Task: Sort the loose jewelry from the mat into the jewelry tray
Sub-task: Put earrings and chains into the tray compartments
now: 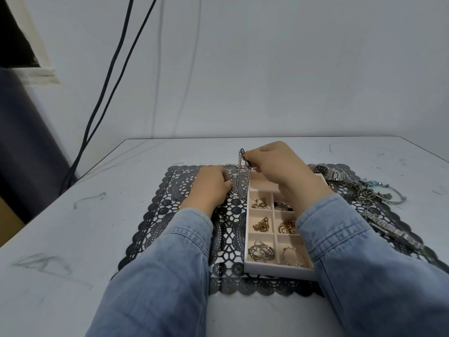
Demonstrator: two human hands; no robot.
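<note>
Now the right hand [274, 166] pinches the top of the long silver metal chain [240, 172], which hangs up-and-down to the left hand [211, 188] pinching its low end, just left of the white wooden jewelry tray [274, 272] mid-frame.

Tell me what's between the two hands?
A silver chain hangs from the right hand down to the left hand, over the lace mat, in the head view.

I see a plain pale wall [267, 69] far | scuffed white worktop [73, 227] near | two black cables [114, 69] hanging far left | dark grey column [24, 142] at left edge
</note>
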